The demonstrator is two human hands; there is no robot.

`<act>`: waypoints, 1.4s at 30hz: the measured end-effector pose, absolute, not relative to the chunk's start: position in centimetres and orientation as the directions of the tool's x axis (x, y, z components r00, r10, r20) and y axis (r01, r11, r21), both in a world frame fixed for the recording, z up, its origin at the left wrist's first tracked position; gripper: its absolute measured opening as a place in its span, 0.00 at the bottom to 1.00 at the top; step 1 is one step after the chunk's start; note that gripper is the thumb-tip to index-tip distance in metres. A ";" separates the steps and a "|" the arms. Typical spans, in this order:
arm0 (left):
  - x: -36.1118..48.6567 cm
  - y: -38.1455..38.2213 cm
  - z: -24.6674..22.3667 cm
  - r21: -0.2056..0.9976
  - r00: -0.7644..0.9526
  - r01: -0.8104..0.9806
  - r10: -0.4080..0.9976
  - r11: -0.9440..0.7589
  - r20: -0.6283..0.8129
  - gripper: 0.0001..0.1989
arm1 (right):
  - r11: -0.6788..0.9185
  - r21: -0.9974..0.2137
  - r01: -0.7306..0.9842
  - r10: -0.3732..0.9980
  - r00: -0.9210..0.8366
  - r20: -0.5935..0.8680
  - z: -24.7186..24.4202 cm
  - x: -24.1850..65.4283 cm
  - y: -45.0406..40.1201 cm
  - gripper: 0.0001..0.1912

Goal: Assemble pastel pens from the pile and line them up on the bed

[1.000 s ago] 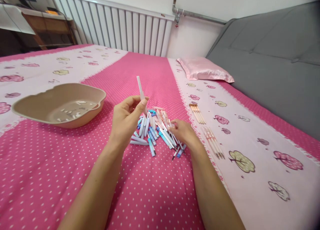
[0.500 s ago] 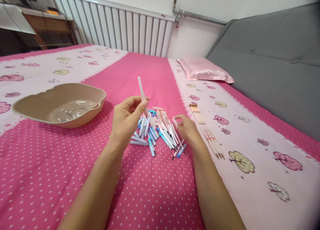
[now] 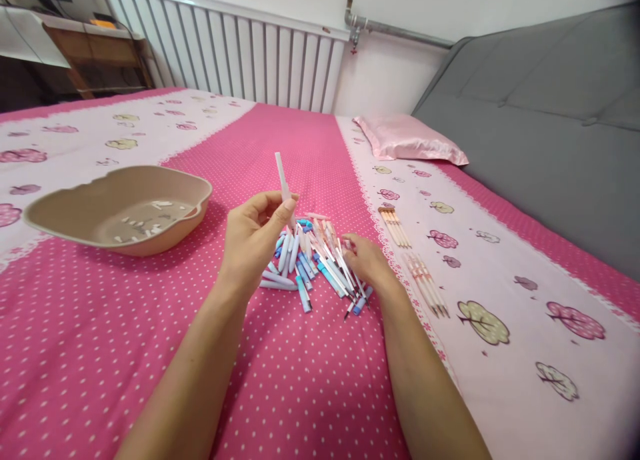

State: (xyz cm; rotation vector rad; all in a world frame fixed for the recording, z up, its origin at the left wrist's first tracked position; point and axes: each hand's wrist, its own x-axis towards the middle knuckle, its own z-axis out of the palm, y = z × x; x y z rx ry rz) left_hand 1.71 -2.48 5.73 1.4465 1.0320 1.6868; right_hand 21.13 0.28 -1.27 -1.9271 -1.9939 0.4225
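Note:
My left hand [image 3: 257,230] is closed in a pinch on a slim white pen barrel [image 3: 282,177], which points up and tilts slightly left above the pile. Below it lies a heap of pen parts: pale lilac-blue pen barrels [image 3: 285,253], blue caps or ends [image 3: 303,295], pinkish pieces and thin white refills [image 3: 334,265] with dark tips. At the right side of this heap my right hand [image 3: 367,259] has its fingers curled inward beside the refills. Whatever sits between those fingertips is too small and hidden to make out.
On the left stands a beige basin [image 3: 65,221] with small white pieces on its bottom. To the right lie a row of peach-coloured pens [image 3: 395,228] and a row of white pens [image 3: 428,285]. A pink pillow [image 3: 410,140] rests farther back by the grey headboard [image 3: 540,107].
My right hand has moved slightly left and down, closer over the refills, its fingers more curled. My left hand holds the barrel almost exactly where it was.

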 end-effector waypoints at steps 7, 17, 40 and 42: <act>1.7 -2.5 5.7 0.889 -0.151 -0.001 0.879 -0.458 0.452 0.08 | 0.129 -0.441 0.888 0.987 -0.070 0.147 -1.1 21.0 0.6 0.22; 1.7 -2.6 5.8 0.894 -0.147 0.002 0.884 -0.449 0.444 0.08 | 0.428 -0.420 0.800 0.904 -0.371 0.213 -2.3 19.2 0.5 0.22; 1.6 -2.5 5.6 0.897 -0.134 -0.002 0.889 -0.442 0.437 0.09 | 0.253 -0.216 0.943 0.954 -0.206 0.216 -0.7 18.6 -0.4 0.06; 1.6 -2.5 5.6 0.901 -0.138 -0.005 0.893 -0.433 0.428 0.09 | 0.234 -0.232 0.944 0.959 -0.186 0.212 -0.8 18.6 -0.3 0.06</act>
